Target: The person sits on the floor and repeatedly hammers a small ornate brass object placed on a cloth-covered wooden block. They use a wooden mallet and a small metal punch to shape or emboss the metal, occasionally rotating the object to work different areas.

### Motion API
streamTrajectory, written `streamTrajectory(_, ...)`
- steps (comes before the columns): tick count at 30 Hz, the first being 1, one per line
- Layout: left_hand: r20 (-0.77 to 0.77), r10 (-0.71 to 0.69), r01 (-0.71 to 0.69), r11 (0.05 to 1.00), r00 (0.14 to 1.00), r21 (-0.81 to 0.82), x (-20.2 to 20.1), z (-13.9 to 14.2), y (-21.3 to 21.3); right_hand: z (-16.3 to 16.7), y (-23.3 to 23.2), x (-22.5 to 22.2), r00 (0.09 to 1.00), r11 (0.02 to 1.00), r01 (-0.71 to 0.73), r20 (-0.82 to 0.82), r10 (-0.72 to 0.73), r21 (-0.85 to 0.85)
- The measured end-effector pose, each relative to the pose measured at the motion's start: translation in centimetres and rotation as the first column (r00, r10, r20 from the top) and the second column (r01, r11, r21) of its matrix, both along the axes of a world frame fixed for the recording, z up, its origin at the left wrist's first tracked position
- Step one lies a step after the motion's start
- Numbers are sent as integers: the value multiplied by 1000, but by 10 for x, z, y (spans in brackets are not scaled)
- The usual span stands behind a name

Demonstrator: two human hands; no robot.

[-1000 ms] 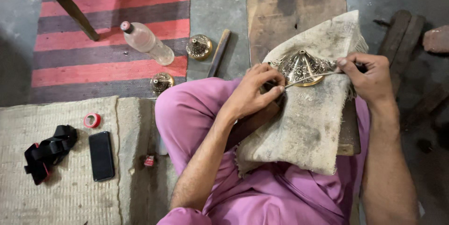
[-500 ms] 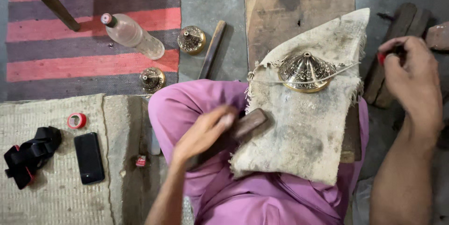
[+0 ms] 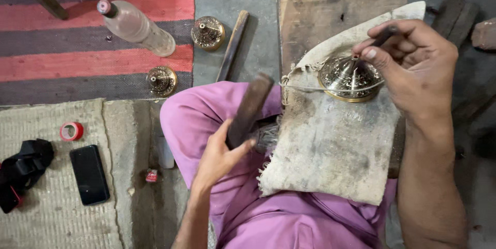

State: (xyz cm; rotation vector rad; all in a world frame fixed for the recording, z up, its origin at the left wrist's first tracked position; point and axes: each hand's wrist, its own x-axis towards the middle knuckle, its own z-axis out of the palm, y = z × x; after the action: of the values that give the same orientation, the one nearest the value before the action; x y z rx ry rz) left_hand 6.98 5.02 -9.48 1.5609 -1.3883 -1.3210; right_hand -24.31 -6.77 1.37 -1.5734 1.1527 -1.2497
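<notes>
Grey cloth (image 3: 330, 151) lies over the lap in pink trousers, its upper edge on a wooden board (image 3: 336, 6). Near that upper edge rests the ornate brass dome (image 3: 349, 76). Right hand (image 3: 408, 68), off beside the cloth's right edge 0.5 s ago, is now over the dome, fingers pinching a thin dark tool (image 3: 385, 34) at its top. Left hand (image 3: 219, 158), blurred before, now grips a raised dark wooden block (image 3: 250, 107) beside the cloth's left edge.
</notes>
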Motion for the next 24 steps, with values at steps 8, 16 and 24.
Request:
streamTrajectory(8,-114,106,-121,984,988,-131,-15,14,-21,9,3,25,986,999,53,-156,-53,-3)
streamTrajectory(16,-34,57,-63,982,998,-178,-23,18,-34,7,5,28,930,986,103,-338,-143,-134)
streamTrajectory(24,-26,-36,24,934,999,-358,-24,46,-54,-2,2,21,887,981,21,-449,-107,-192)
